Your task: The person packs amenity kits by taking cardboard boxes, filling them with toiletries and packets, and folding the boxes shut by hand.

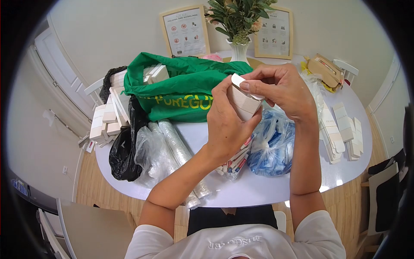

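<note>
My left hand (225,123) is wrapped around a small white cardboard box (245,104), raised over the middle of the table. At the box's top end, my right hand (284,88) pinches a raised flap between thumb and fingers. What is inside the box cannot be seen. Behind my left hand stands a green fabric bag (177,108) with yellow lettering, its mouth showing several white boxes (156,74). Below my hands lie a clear bag of blue packets (271,151) and a clear pack of red, white and blue sachets or tubes (235,164).
Clear plastic rolls (174,142) and a black plastic bag (125,157) lie on the white table (254,194) at left, beside stacked white boxes (108,118). Flat white cartons (331,134) are at right. A vase (239,51) and framed signs (185,32) stand behind.
</note>
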Available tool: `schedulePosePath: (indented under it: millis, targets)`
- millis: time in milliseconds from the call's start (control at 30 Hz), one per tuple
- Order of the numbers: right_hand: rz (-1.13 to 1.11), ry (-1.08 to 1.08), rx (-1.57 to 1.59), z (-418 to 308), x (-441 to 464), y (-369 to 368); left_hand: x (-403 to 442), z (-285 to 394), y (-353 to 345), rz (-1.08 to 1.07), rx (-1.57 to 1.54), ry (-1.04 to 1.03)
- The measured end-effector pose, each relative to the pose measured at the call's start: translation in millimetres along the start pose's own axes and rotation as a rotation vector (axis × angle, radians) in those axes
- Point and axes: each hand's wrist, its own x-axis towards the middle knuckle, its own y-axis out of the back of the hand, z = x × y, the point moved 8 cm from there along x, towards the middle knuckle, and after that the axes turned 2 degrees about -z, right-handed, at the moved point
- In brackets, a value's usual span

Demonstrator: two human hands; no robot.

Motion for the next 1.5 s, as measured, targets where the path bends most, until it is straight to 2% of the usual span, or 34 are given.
schedulePosePath:
  millis: [200, 300, 600, 667, 800, 867, 900, 967, 1200, 1267, 1500]
  targets:
    - [0.026, 0.123, -0.117, -0.4, 3.0, 0.6, -1.5, -2.5, -0.7, 0.004, 0.041, -0.009]
    - [0.072, 0.185, -0.2, -2.1, 2.8, 1.6, -2.0, -6.5, -3.7, -0.022, -0.055, 0.023]
    - [0.13, 0.374, -0.335, -20.3, -5.2, -6.9, 0.7, -2.8, -1.2, -0.007, 0.063, -0.001]
    - [0.225, 0.462, -0.6, -29.2, -10.7, -11.0, 0.1, -1.3, -1.0, 0.004, 0.109, -0.037]
    - [0.228, 0.427, -0.6, -26.5, -8.9, -6.0, 1.4, -1.0, 0.0, 0.016, 0.08, -0.047]
    - [0.005, 0.274, -0.26, -9.3, -0.6, -3.2, 0.8, -4.3, 0.1, 0.036, -0.051, -0.082]
    - [0.012, 0.275, -0.262, -10.6, -1.5, -1.7, 0.2, -6.7, -0.6, 0.033, -0.056, -0.087]
    - [-0.07, 0.167, -0.067, -5.0, -0.9, -2.6, -0.2, -3.4, -2.9, 0.047, 0.025, -0.167]
    - [-0.081, 0.141, -0.021, -3.9, 2.1, -1.8, 2.4, 1.2, -1.5, -0.039, -0.073, -0.091]
    - [-0.101, 0.125, -0.012, -2.9, 1.6, -3.0, 2.9, -3.3, -2.3, -0.055, -0.158, 0.004]
    - [-0.104, 0.134, -0.007, -2.7, 0.7, -7.3, 1.0, -2.4, -1.2, -0.084, -0.188, -0.003]
